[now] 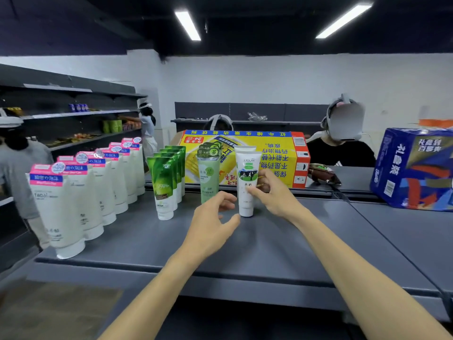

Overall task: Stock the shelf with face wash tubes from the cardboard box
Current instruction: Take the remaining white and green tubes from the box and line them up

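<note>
A white face wash tube [247,182] with a cow picture is standing cap-down near the middle of the grey shelf [282,244], toward its back edge. The right hand [272,192] is pinching it at mid-height, while the left hand [213,222] is hovering just beside its base, fingers loosely curled and holding nothing. Pale green tubes [208,175], bright green tubes [166,182] and pink-topped white tubes [81,192] are lining up toward the left edge. A yellow cardboard box [277,155] is sitting behind.

Retail shop, grey display shelf [282,244] lined with face wash tubes [81,192], stocked wall shelving [81,114]
</note>
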`<action>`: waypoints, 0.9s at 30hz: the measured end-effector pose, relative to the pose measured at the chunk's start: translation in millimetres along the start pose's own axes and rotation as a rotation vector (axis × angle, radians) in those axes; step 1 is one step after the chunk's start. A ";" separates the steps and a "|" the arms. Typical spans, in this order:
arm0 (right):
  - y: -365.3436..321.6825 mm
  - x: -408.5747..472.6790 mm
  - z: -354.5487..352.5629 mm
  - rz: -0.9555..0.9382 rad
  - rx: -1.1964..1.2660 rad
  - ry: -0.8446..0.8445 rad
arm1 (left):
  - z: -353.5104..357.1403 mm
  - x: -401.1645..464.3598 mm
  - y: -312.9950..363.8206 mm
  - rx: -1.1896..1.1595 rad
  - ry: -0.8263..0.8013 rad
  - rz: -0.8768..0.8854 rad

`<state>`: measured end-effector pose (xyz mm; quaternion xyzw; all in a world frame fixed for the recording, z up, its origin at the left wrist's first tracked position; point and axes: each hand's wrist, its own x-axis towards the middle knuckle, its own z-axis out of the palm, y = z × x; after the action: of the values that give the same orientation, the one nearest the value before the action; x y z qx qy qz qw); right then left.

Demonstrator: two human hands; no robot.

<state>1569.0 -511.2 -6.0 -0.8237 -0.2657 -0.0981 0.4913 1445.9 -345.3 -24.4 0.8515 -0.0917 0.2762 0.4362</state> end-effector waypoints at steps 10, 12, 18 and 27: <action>7.3 22.4 1.4 0.005 -0.010 -0.006 | 0.9 22.1 -2.8 0.051 -0.004 0.070; 8.2 26.0 2.1 0.014 -0.012 -0.001 | 1.8 23.3 -4.1 0.046 -0.011 0.072; 10.8 32.8 2.8 0.007 -0.031 0.016 | 3.1 28.1 -5.0 0.037 -0.018 0.070; 14.5 38.0 3.2 -0.002 -0.050 0.012 | 6.0 32.1 -5.5 0.009 -0.031 0.064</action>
<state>1608.2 -500.9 -2.6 -0.8349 -0.2609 -0.1102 0.4720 1477.2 -344.0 -13.3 0.8542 -0.1245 0.2774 0.4217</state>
